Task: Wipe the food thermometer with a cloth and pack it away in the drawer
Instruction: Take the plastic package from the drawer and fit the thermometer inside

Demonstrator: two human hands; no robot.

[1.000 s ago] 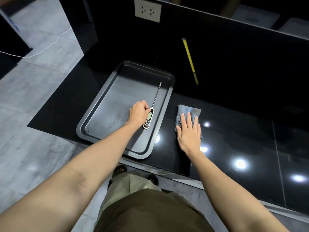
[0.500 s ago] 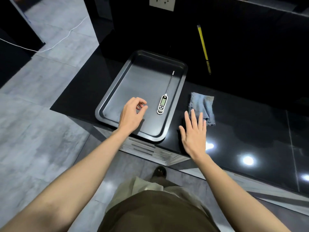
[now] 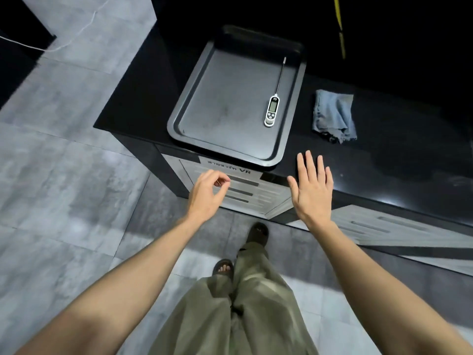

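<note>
The food thermometer (image 3: 272,108), white with a small display and a long thin metal probe pointing away from me, lies on the right side of a dark baking tray (image 3: 202,108) on the black counter. A crumpled grey-blue cloth (image 3: 334,115) rests on the counter to the tray's right. My left hand (image 3: 206,194) hovers in front of the drawer unit (image 3: 252,194) below the counter edge, fingers loosely curled and holding nothing. My right hand (image 3: 311,187) is spread flat above the counter's front edge, also holding nothing. The drawers with slot handles look closed.
The glossy black counter (image 3: 399,160) runs off to the right, with a second drawer front (image 3: 378,226) beneath it. A yellow strip (image 3: 340,34) leans on the dark back wall. A white cable (image 3: 58,44) crosses the grey tiled floor. My feet in sandals stand below.
My left hand let go of the thermometer, which stays in the tray. Both hands pulled back toward me off the tray and cloth; the view shifted back and down, revealing the drawers.
</note>
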